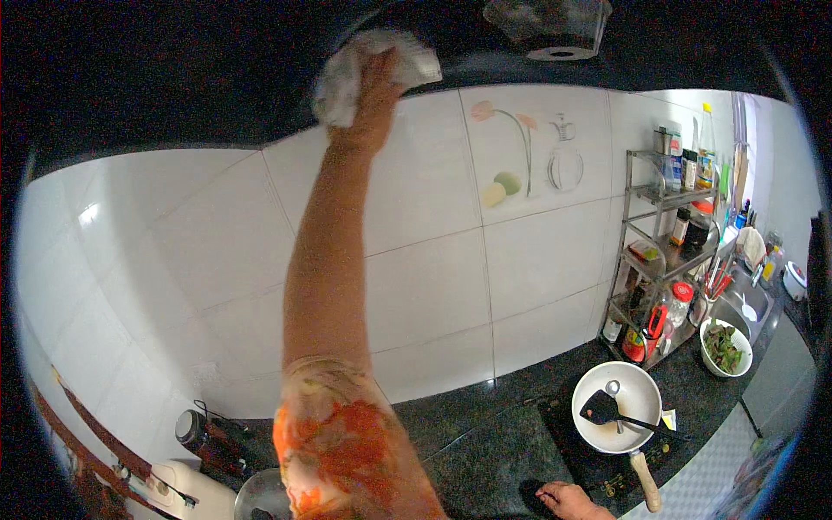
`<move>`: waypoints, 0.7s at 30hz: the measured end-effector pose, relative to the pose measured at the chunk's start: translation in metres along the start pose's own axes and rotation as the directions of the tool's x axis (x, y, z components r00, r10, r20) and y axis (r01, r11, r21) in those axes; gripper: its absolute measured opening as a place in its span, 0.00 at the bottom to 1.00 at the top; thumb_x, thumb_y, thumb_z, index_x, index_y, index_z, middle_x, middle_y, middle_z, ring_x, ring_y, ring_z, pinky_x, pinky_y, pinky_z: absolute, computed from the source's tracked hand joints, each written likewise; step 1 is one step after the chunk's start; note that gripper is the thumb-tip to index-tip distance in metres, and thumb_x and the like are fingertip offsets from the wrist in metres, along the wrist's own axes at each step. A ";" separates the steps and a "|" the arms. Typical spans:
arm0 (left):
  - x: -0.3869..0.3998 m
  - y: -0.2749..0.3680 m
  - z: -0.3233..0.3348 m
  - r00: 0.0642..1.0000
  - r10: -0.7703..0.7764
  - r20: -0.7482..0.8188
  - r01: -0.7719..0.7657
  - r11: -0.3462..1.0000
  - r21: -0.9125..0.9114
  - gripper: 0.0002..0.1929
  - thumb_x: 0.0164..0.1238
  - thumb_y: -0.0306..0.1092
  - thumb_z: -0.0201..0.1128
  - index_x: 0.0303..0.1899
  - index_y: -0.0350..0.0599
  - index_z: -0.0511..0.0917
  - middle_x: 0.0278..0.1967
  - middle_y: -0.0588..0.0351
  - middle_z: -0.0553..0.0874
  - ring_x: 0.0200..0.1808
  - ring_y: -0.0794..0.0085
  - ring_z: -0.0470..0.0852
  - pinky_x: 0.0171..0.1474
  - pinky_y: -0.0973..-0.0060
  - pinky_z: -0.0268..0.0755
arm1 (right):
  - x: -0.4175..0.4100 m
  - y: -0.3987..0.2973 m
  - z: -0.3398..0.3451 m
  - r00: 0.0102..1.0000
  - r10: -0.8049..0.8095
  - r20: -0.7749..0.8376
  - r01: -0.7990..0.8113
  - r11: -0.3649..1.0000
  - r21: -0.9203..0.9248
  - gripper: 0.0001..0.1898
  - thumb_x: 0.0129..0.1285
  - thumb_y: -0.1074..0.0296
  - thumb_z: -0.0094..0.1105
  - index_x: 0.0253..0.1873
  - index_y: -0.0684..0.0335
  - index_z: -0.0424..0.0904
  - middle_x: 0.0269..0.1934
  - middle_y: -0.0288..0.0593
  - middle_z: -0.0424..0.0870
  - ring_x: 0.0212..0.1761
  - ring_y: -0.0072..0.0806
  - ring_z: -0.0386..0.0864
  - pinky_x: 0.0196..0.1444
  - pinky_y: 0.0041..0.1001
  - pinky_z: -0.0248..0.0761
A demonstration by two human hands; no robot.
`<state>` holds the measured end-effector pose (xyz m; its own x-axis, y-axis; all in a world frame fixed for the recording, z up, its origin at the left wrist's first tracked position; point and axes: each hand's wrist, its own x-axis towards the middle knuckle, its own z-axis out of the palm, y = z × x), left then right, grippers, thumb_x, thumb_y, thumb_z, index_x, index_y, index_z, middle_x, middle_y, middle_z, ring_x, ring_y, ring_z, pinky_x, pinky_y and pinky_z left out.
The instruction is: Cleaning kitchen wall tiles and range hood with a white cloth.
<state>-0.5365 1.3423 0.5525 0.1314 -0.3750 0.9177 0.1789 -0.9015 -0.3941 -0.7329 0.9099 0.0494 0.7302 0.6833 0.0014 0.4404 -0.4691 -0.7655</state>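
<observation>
My left hand (377, 97) is raised at the top, gripping a white cloth (416, 62) against the dark surface above the tiled wall (422, 169). Low at the bottom right, my right hand (572, 500) is near the dark countertop (494, 448); its fingers are curled, and whether it holds anything cannot be seen. Beyond it stands a cream frying pan (585, 435) with a wooden handle, holding a black spatula (601, 408) and a metal spoon (612, 387).
A metal rack (679, 195) with bottles and jars stands against the wall at right, near a white bowl of leafy greens (723, 351) and a sink (757, 299). A black cylindrical appliance (211, 442) sits at lower left.
</observation>
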 end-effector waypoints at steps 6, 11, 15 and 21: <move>-0.059 -0.093 -0.059 0.971 0.145 -0.188 -0.120 0.983 0.142 0.23 0.72 0.41 0.55 0.66 0.48 0.71 0.66 0.47 0.73 0.68 0.52 0.70 0.70 0.58 0.62 | 0.002 -0.004 0.009 0.999 -0.026 0.046 0.027 1.000 -0.017 0.11 0.67 0.67 0.56 0.50 0.62 0.81 0.49 0.55 0.82 0.51 0.56 0.79 0.50 0.43 0.73; -0.056 -0.060 -0.106 0.977 -0.156 -0.143 0.131 0.976 -0.173 0.18 0.73 0.37 0.57 0.60 0.41 0.76 0.53 0.47 0.84 0.57 0.59 0.81 0.62 0.68 0.72 | 0.003 -0.011 0.008 0.995 -0.007 0.102 0.013 0.998 -0.058 0.11 0.68 0.66 0.56 0.51 0.62 0.80 0.49 0.54 0.82 0.51 0.56 0.78 0.51 0.44 0.73; -0.040 -0.070 -0.114 0.998 -0.038 -0.041 0.038 0.999 -0.002 0.19 0.69 0.29 0.59 0.60 0.42 0.75 0.57 0.45 0.80 0.59 0.56 0.79 0.60 0.66 0.74 | 0.002 -0.019 0.008 0.997 -0.018 0.072 0.019 1.000 -0.011 0.11 0.68 0.67 0.57 0.50 0.63 0.81 0.49 0.55 0.82 0.52 0.56 0.78 0.51 0.43 0.73; 0.025 -0.060 -0.151 0.970 0.239 0.051 -0.244 0.953 0.177 0.22 0.68 0.29 0.52 0.64 0.41 0.69 0.58 0.42 0.78 0.59 0.49 0.75 0.63 0.61 0.69 | -0.010 -0.021 0.006 0.996 -0.050 0.070 0.050 0.999 0.006 0.10 0.68 0.67 0.57 0.49 0.63 0.81 0.49 0.55 0.82 0.52 0.56 0.79 0.51 0.42 0.73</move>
<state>-0.6910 1.3549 0.6069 0.2196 -0.5682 0.7930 0.3115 -0.7295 -0.6090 -0.7525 0.9169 0.0613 0.6685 0.7437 -0.0052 0.4731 -0.4307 -0.7685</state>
